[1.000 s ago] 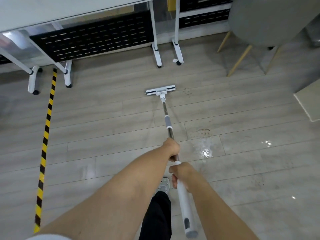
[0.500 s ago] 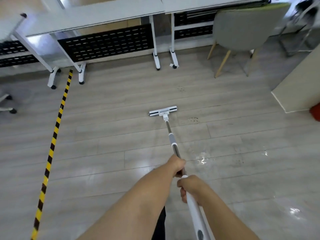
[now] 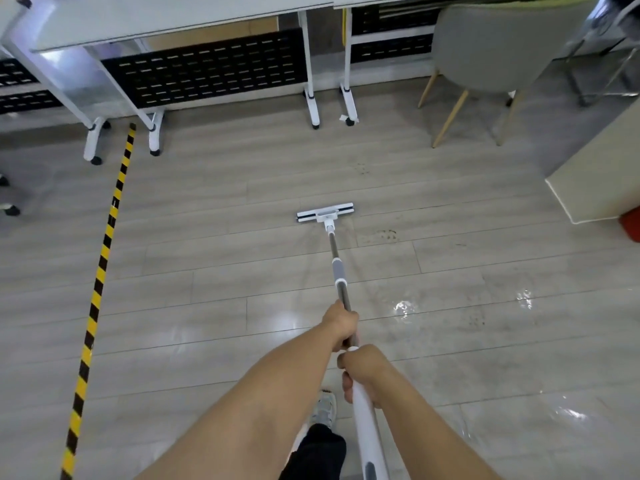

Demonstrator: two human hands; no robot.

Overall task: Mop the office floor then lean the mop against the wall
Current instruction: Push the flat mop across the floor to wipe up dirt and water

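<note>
A flat mop with a white head (image 3: 325,212) lies on the grey plank floor (image 3: 207,265) ahead of me. Its metal pole (image 3: 337,268) runs back to a white grip section (image 3: 365,431) near my body. My left hand (image 3: 341,323) grips the metal pole higher up. Just behind it, my right hand (image 3: 363,372) grips the top of the white grip section. Wet shiny patches (image 3: 403,306) show on the floor to the right of the pole.
White desks on castor legs (image 3: 313,105) with black perforated panels line the far side. A grey chair (image 3: 485,64) with wooden legs stands at the right. A yellow-black tape stripe (image 3: 104,258) runs down the left. A pale cabinet corner (image 3: 588,188) juts in at right.
The mop head has been drawn back from the desk legs toward me, and the view has lifted. Both hands keep the same grip on the pole.
</note>
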